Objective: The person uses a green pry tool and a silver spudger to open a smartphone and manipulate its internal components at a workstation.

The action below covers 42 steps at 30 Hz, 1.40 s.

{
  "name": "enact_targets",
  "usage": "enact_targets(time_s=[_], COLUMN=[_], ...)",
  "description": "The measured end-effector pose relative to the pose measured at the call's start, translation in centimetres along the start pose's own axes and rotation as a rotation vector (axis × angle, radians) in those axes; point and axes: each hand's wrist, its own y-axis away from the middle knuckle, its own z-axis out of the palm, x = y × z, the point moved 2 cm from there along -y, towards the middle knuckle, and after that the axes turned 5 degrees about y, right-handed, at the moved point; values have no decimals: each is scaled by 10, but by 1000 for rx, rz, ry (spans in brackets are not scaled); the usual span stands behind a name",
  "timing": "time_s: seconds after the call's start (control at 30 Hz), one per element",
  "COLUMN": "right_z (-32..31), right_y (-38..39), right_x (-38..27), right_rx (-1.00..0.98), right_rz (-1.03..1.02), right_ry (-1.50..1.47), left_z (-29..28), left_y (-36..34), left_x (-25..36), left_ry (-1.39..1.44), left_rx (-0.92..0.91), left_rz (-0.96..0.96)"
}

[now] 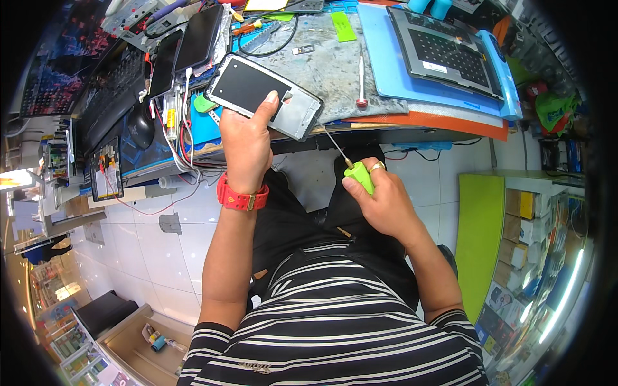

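Observation:
My left hand (246, 138) grips a phone frame (248, 88) by its near edge, thumb across its face. The frame has a black sheet over most of it and a bare grey area at its right end. In my right hand (389, 202) is a thin metal-shafted tool (359, 176) with a bright green handle, my fingers closed round it. Its shaft points up and left, the tip close to the frame's lower right corner; whether they touch I cannot tell. The frame is held over the front edge of a worn grey work mat (322, 71).
A screwdriver (362, 80) and a green card (344, 26) lie on the mat. To the right, a laptop part (444, 55) rests on a blue mat (386, 61). Phones (198, 38), cables (187, 122), a mouse (141, 126) and a keyboard (116, 96) crowd the left.

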Motion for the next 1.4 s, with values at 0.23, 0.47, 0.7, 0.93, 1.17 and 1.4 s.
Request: enact_targets(time_s=[0.23, 0.47, 0.7, 0.93, 1.17, 1.4], right_z=[-1, 1, -5, -7, -7, -7], right_y=[-1, 2, -2, -3, 1, 0], right_x=[0, 2, 0, -2, -5, -3], right_rx=[11, 24, 3, 23, -17, -13], right_rz=[-14, -20, 10, -3, 18, 29], right_ry=[11, -2, 12, -2, 36, 30], left_z=[-1, 1, -1, 1, 3, 6], left_y=[0, 1, 0, 2, 4, 5], left_x=[0, 1, 0, 2, 3, 5], left_ry=[-8, -15, -23, -41, -15, -28], left_rx=[2, -7, 7, -9, -7, 12], left_rz=[-4, 12, -19, 3, -8, -9])
